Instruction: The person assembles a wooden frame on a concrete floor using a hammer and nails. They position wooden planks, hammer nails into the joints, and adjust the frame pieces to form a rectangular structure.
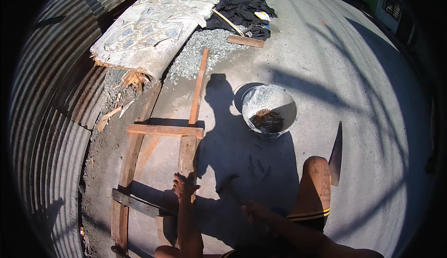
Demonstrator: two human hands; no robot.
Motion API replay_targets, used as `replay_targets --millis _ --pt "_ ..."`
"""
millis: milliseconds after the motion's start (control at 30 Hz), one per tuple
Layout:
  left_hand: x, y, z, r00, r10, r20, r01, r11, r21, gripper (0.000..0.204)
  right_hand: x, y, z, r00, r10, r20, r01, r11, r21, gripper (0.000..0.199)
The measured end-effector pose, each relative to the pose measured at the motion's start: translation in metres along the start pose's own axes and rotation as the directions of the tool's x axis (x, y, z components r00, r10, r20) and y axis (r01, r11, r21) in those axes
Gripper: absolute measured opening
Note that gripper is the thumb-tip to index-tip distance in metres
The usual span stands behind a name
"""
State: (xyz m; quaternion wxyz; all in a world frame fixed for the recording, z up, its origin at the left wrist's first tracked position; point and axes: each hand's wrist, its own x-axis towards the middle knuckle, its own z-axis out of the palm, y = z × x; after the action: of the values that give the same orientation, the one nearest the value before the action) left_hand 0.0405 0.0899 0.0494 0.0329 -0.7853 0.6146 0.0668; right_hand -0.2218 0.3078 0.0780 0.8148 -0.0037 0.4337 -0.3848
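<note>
The hammer [227, 183] is in the right hand [255, 212], and those fingers look wrapped round the handle, though it's so shadowy down there I can't pick them out one by one. Its head pokes out toward 10–11 o'clock from that grip, hanging above the pavement and well apart from the wood. I'd guess it's stiff and head-heavy, so hold it low on the handle for swing, or choke up for control. Left hand [185, 189] is a different story: fingers spread apart, seemingly laid over the right-hand rail of the wooden frame [188, 153], not clamped. Rail's right under the palm, and the top crosspiece [165, 130] sits at about 11 o'clock from those fingers. That frame's probably rigid and awkward more than fragile; rough lumber shouldn't be slippery, but splinters seem likely, so a flat palm on a rail's broad face makes sense to me. Loose nails [260, 166], or what look like them, lie at 2 o'clock from the hammer head, with a whitish bucket [256, 98] at 12 from the right hand.
</note>
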Motion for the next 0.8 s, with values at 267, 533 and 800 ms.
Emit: replay_targets --millis 267,533,800 --pt "-0.035 -0.039 0.038 0.975 0.184 0.122 -0.164 0.973 -0.162 0.106 -0.007 -0.043 -0.026 0.988 -0.157 0.007 0.156 0.976 -0.150 0.036" --pt "-0.062 0.014 0.035 0.995 0.098 0.024 -0.097 0.995 -0.009 0.118 -0.033 -0.065 -0.037 0.994 -0.049 -0.099 0.031 0.983 -0.179 0.067" --pt "-0.057 0.017 0.029 0.990 0.144 -0.013 -0.144 0.975 -0.169 0.113 0.013 -0.033 -0.051 0.833 -0.529 0.163 0.360 0.294 -0.885 0.077"
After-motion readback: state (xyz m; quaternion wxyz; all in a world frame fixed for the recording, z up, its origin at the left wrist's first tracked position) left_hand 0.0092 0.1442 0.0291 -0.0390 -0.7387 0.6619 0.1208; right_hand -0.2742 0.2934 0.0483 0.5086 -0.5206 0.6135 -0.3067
